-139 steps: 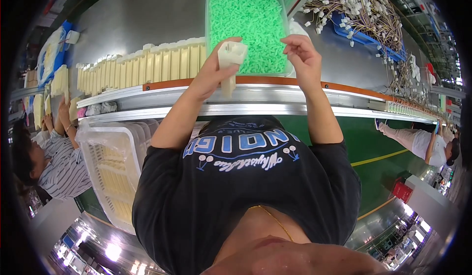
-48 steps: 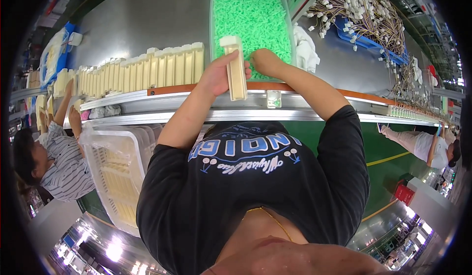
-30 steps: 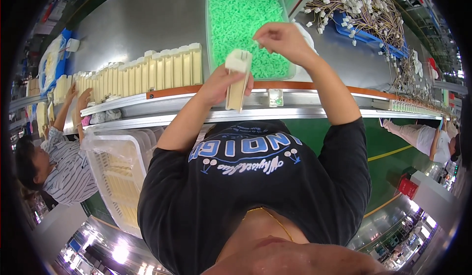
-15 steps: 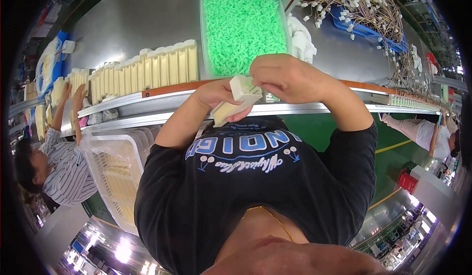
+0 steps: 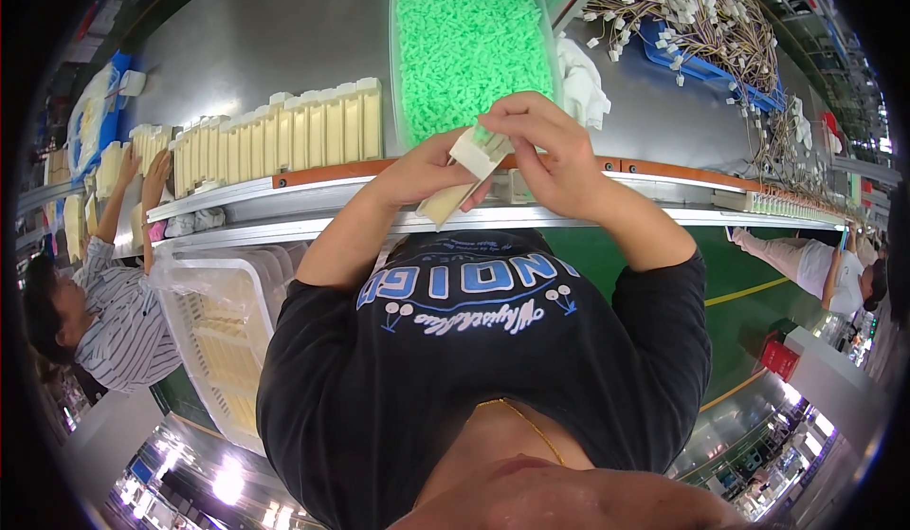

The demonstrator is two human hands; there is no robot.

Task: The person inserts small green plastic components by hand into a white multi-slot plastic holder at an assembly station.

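A cream-coloured plastic housing (image 5: 472, 155), long and boxy, is held tilted over the bench edge in my left hand (image 5: 417, 172), its fingers wrapped round the sides. At its upper end my right hand (image 5: 550, 146) pinches a small green plastic piece (image 5: 483, 136), which sits at the housing's opening. How deep the piece sits in the housing is hidden by my fingers. Just beyond both hands stands a clear plastic bin (image 5: 395, 75) filled with small green pieces (image 5: 469, 46) of the same colour.
A row of cream housings (image 5: 284, 137) stands along the bench at left, where a co-worker's hands (image 5: 152, 184) touch more. A white crate (image 5: 190, 340) holds housings below. White cloth (image 5: 580, 84) and wire harnesses (image 5: 701, 27) in a blue tray (image 5: 654, 48) lie right. Another person (image 5: 825, 265) works far right.
Both hands have moved slightly away from my body with the housing. The green piece now shows between my right fingertips at the housing's end.
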